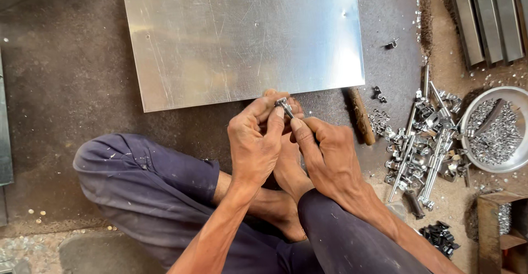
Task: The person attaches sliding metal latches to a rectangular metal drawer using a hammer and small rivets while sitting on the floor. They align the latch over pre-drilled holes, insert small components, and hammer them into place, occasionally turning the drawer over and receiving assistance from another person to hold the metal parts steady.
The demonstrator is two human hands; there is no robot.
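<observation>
Both hands [291, 142] perhaps on small bolt [285, 107]

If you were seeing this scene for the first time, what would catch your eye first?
The big scratched metal sheet fills the top centre of the floor. Just below its edge, the left hand and right hand pinch a small shiny metal fitting together. At right lie a heap of silvery hardware and a bowl of screws.

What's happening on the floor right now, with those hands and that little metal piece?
A person sits cross-legged on the floor. The left hand and right hand together pinch a small metal fitting at the near edge of a metal sheet. A heap of metal hardware and a bowl of small parts lie to the person's right.
</observation>
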